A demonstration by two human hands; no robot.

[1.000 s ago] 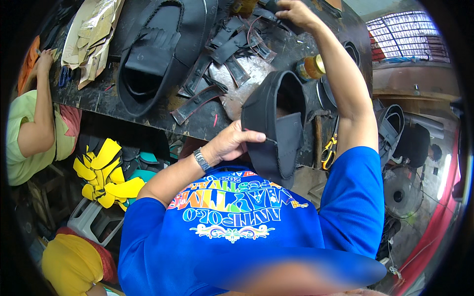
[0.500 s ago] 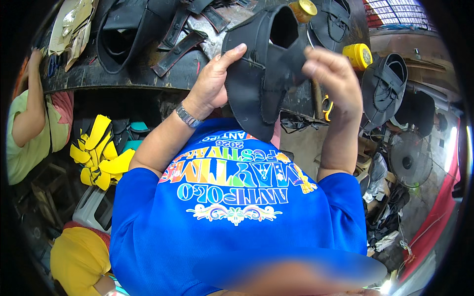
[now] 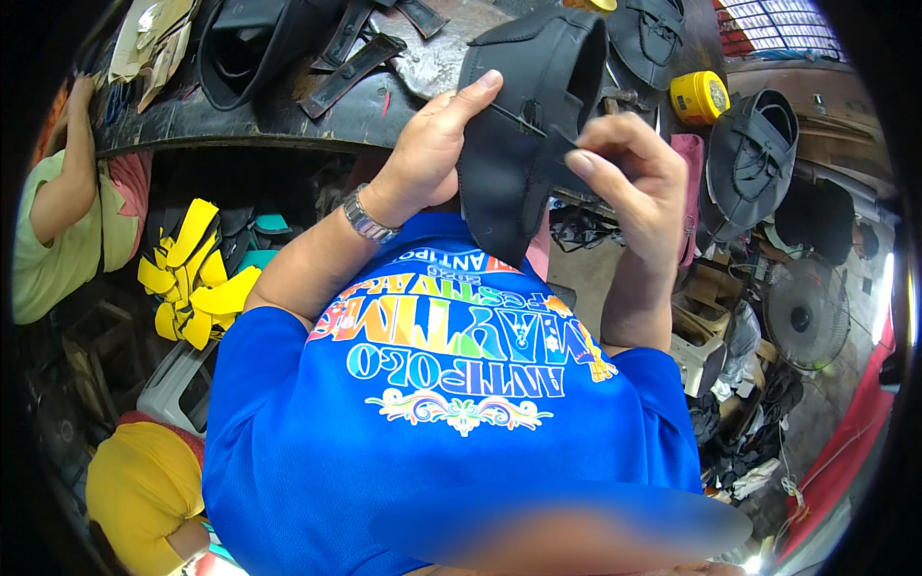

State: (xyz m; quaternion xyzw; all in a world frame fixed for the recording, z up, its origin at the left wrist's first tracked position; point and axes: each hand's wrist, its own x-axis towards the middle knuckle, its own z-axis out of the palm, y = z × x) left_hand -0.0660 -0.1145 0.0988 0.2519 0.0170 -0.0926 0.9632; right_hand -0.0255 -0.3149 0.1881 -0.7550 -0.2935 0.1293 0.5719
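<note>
Here, two hands (image 3: 429, 144) (image 3: 639, 182) hold one black upper (image 3: 504, 163).

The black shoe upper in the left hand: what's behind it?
Behind the black shoe upper, part of the dark workbench shows, with a greyish patch to its left and a second upper to its right. Whatever lies directly behind is covered.

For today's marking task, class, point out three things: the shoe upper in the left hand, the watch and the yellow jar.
Shoe upper (image 3: 503, 175): head view, on its black outer panel.
Watch (image 3: 366, 220): head view, on its metal band.
Jar (image 3: 693, 100): head view, on its side.
</note>
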